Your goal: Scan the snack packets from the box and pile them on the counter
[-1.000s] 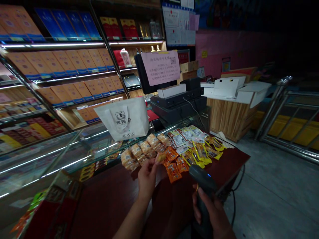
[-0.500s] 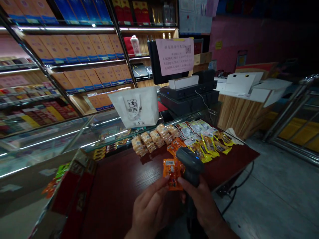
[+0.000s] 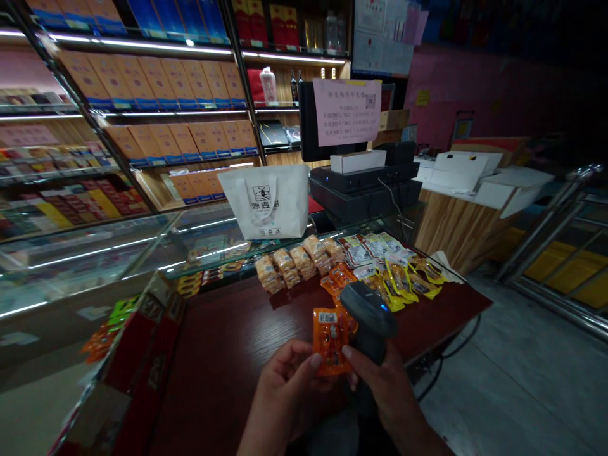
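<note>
My left hand (image 3: 284, 387) is closed on the lower left edge of a small orange snack packet (image 3: 327, 345), with the thumb on its front. A white barcode label faces up near the packet's top. In my right hand (image 3: 392, 396) is a dark barcode scanner (image 3: 367, 311), its head just right of the packet and a blue light lit on top. My right thumb also presses the packet's right edge. Behind them on the brown table lie more orange packets (image 3: 338, 277), yellow packets (image 3: 399, 282), silvery packets (image 3: 363, 249) and wrapped bundles of pale snacks (image 3: 289, 263).
A white bag (image 3: 270, 202) stands on the glass counter (image 3: 190, 237), beside a monitor bearing a pink paper (image 3: 346, 114). At the left is an open carton (image 3: 137, 342) with orange and green packets inside. A metal railing (image 3: 553, 221) stands at the right.
My left thumb has come over the packet's front, and the left fingers have shifted. Packet and scanner appear slightly lower and to the right. The whole view has shifted a little.
</note>
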A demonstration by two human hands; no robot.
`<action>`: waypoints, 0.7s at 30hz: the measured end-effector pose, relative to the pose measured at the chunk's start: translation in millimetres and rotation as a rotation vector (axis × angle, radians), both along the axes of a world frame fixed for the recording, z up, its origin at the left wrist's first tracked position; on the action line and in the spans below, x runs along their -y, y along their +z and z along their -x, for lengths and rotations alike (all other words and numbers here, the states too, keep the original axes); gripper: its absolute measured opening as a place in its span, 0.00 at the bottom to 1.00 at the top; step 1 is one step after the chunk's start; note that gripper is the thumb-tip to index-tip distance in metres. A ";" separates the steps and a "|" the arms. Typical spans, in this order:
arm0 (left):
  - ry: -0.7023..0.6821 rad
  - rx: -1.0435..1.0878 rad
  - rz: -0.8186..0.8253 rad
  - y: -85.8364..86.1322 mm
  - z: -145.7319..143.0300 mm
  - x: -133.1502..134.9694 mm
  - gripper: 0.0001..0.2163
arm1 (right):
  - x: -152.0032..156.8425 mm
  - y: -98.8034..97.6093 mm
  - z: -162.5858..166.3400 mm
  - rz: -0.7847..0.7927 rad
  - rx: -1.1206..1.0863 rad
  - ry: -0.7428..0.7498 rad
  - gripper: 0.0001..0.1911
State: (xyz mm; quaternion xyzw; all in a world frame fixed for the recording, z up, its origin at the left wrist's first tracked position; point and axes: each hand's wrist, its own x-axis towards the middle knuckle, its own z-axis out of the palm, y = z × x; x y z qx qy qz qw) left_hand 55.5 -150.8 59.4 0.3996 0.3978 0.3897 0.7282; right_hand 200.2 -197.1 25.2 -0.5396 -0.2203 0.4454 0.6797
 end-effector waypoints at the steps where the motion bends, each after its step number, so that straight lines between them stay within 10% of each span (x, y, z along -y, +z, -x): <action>1: -0.025 0.018 0.012 0.8 0.2 -0.2 0.21 | 0.3 0.5 -0.3 0.002 0.013 -0.005 0.27; 21: 0.312 -0.226 -0.418 -10.1 11.7 -22.6 0.14 | 27.6 17.6 5.8 -0.171 0.131 0.335 0.27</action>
